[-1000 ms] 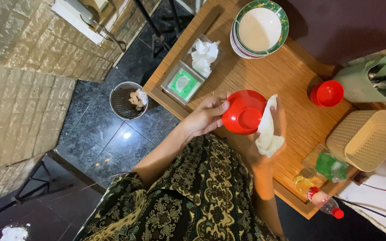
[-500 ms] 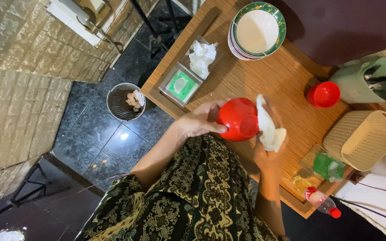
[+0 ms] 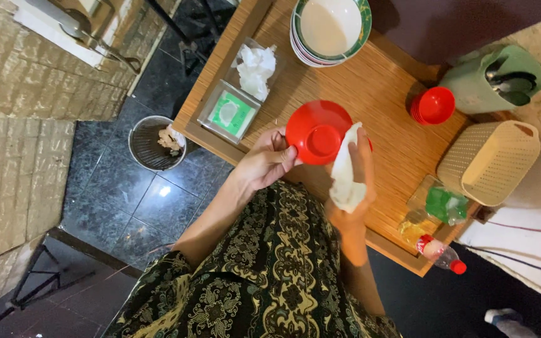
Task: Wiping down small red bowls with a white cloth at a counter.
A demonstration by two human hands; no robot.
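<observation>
Left hand [image 3: 264, 164] grips the upturned red bowl [image 3: 317, 131] above the bench's [image 3: 377, 81] near edge; right hand [image 3: 353, 181] clutches a white cloth [image 3: 345, 175] against it.

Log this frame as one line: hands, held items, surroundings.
left hand: grips red bowl rim | right hand: presses white cloth to bowl | below: wooden table | near: bowl stack, beige basket

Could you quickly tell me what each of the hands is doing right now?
Left hand: closed on the rim of the red bowl.
Right hand: closed on a white cloth.
</observation>
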